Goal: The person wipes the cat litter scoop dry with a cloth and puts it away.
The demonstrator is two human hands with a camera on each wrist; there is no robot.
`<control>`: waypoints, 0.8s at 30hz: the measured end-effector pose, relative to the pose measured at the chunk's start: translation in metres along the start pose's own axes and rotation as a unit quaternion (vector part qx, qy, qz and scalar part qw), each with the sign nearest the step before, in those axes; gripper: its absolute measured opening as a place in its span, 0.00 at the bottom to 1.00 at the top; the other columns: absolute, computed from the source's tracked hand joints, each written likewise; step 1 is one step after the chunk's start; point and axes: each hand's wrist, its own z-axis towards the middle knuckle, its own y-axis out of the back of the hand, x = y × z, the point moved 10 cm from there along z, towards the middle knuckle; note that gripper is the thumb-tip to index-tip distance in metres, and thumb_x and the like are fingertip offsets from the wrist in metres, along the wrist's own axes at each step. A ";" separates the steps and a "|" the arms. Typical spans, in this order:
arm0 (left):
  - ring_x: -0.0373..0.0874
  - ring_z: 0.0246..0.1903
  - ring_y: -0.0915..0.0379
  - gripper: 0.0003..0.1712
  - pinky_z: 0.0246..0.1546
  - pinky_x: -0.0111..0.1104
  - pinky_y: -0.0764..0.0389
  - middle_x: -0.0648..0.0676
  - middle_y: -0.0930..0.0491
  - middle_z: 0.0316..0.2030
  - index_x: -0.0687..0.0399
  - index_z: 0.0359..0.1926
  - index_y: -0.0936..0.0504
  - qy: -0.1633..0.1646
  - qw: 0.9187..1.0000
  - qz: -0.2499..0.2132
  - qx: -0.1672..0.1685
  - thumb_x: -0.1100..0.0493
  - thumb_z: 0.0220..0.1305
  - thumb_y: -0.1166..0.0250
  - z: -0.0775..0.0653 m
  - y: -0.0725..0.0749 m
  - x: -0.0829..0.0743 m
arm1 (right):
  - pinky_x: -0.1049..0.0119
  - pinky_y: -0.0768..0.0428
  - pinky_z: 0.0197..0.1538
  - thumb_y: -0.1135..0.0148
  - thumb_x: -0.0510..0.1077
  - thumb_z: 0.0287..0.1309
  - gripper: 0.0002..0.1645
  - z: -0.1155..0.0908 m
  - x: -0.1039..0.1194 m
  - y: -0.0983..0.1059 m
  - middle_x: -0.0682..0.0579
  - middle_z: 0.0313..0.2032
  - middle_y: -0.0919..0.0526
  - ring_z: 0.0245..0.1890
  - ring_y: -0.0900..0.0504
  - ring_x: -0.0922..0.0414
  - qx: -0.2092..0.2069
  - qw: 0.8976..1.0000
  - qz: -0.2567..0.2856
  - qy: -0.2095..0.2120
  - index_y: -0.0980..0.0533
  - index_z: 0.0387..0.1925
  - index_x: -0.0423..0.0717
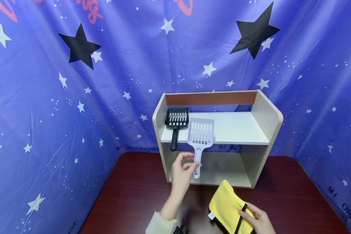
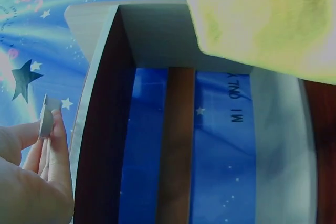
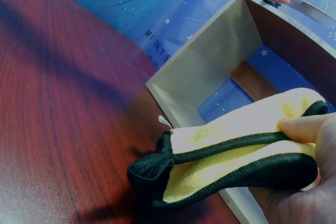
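Note:
My left hand (image 1: 183, 174) pinches the handle of a pale lavender slotted litter scoop (image 1: 201, 130), held upright in front of the shelf's upper board. In the left wrist view only the handle end (image 2: 48, 119) shows between thumb and fingers. A black slotted litter scoop (image 1: 177, 120) lies on the upper board at the left, its handle jutting over the front edge. Low at the right, my right hand (image 1: 258, 219) grips a folded yellow cloth (image 1: 226, 203) with black edging and a white tag. The right wrist view shows the cloth (image 3: 236, 124) between thumb and fingers.
A two-tier shelf (image 1: 266, 120) with pale side panels and a white upper board (image 1: 234, 126) stands at the back of a dark red wooden table (image 1: 128, 195). Blue curtains (image 1: 128, 65) with stars enclose the back and both sides.

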 end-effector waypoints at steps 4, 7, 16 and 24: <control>0.57 0.34 0.13 0.17 0.32 0.26 0.15 0.66 0.16 0.41 0.63 0.48 0.22 -0.026 0.999 -0.017 -0.021 0.72 0.57 0.31 0.017 -0.004 -0.012 | 0.66 0.13 0.33 0.39 0.36 0.64 0.27 -0.002 -0.008 0.004 0.65 0.34 0.11 0.31 0.12 0.61 -0.015 0.999 -0.004 -0.042 0.19 0.40 0.81; 0.50 0.32 0.14 0.19 0.33 0.27 0.15 0.65 0.16 0.41 0.63 0.49 0.23 -0.025 0.999 -0.025 -0.035 0.72 0.57 0.31 0.028 -0.008 -0.015 | 0.65 0.12 0.33 0.39 0.35 0.64 0.27 -0.004 -0.010 0.006 0.65 0.35 0.10 0.31 0.11 0.60 -0.017 0.999 0.002 -0.042 0.19 0.40 0.80; 0.57 0.32 0.12 0.14 0.29 0.32 0.12 0.67 0.17 0.41 0.69 0.48 0.24 0.024 0.996 -0.080 -0.035 0.71 0.62 0.34 0.051 -0.020 -0.011 | 0.64 0.13 0.32 0.38 0.35 0.63 0.28 -0.005 -0.014 0.015 0.65 0.33 0.11 0.30 0.11 0.60 -0.045 0.997 -0.019 -0.054 0.19 0.38 0.82; 0.45 0.29 0.13 0.14 0.26 0.32 0.13 0.63 0.14 0.43 0.64 0.47 0.19 0.024 0.999 -0.013 -0.036 0.67 0.61 0.31 0.059 -0.025 -0.017 | 0.63 0.12 0.32 0.36 0.37 0.60 0.26 -0.007 -0.021 0.019 0.63 0.33 0.10 0.29 0.11 0.58 -0.051 0.997 -0.009 -0.057 0.18 0.37 0.80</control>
